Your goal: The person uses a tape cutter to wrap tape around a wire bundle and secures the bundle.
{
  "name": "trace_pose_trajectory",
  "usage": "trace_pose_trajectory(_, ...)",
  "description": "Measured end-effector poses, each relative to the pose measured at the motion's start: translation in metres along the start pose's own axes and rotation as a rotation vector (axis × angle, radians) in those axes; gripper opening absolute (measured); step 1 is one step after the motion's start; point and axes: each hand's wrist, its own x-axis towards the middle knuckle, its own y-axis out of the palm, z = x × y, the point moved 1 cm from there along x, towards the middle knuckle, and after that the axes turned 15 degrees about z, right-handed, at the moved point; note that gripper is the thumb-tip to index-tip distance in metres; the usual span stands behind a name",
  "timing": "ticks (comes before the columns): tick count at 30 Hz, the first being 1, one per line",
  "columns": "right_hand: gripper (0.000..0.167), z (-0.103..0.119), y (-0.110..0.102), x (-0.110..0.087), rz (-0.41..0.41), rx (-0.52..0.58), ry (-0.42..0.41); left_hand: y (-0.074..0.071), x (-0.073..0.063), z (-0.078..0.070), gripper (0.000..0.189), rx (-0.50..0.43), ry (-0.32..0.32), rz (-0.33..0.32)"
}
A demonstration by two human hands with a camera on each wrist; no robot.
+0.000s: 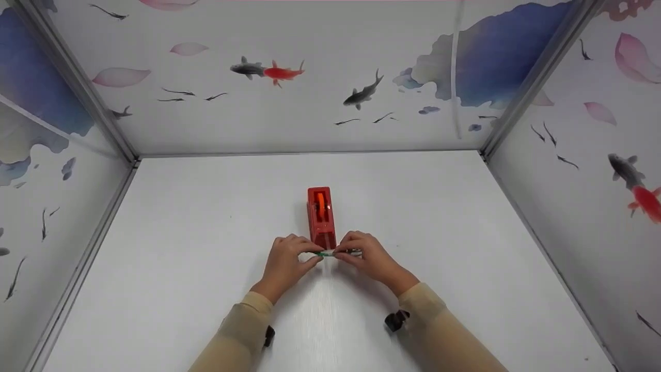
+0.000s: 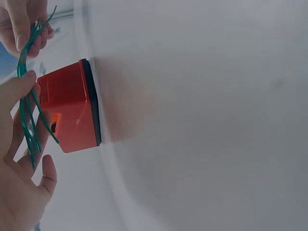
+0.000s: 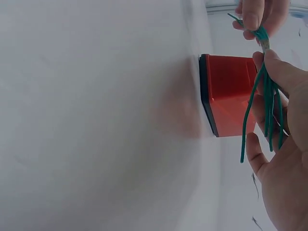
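Observation:
A thin bundle of green strands (image 1: 328, 253) is held crosswise just in front of a red tape dispenser (image 1: 321, 217). My left hand (image 1: 289, 261) pinches one side of the bundle between thumb and fingers. On the other side, the thumb and fingertips of my right hand (image 1: 369, 258) pinch it close to the middle. Loose green ends (image 3: 267, 106) hang past the right fingers in the right wrist view. Between the two hands, a paler band (image 3: 264, 43) shows around the strands. The dispenser's front end lies right behind the fingertips.
An orange wheel (image 1: 321, 206) sits inside the dispenser, which stands on a white table (image 1: 206, 206). Panels printed with fish and petals (image 1: 310, 119) enclose the back and both sides, with metal posts (image 1: 93, 98) at the corners. Black wrist devices (image 1: 396, 320) sit under the sleeves.

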Motion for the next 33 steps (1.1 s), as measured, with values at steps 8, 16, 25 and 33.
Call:
trace_pose_trajectory(8,0.021,0.008,-0.004,-0.001,-0.06,-0.185,-0.063,-0.004,0.002,-0.002,0.025,0.011,-0.03,0.071)
trace_pose_trajectory(16,0.022,0.011,-0.003,-0.003,-0.079,-0.355,-0.098,-0.006,0.004,-0.001,0.023,0.057,-0.024,0.113)
trace_pose_trajectory(25,0.021,0.014,-0.002,-0.003,-0.069,-0.392,-0.077,-0.005,0.005,-0.002,0.018,0.044,-0.062,0.12)
trace_pose_trajectory(33,0.016,0.013,-0.001,-0.003,-0.078,-0.47,-0.031,-0.001,0.003,-0.002,0.018,0.052,-0.05,0.062)
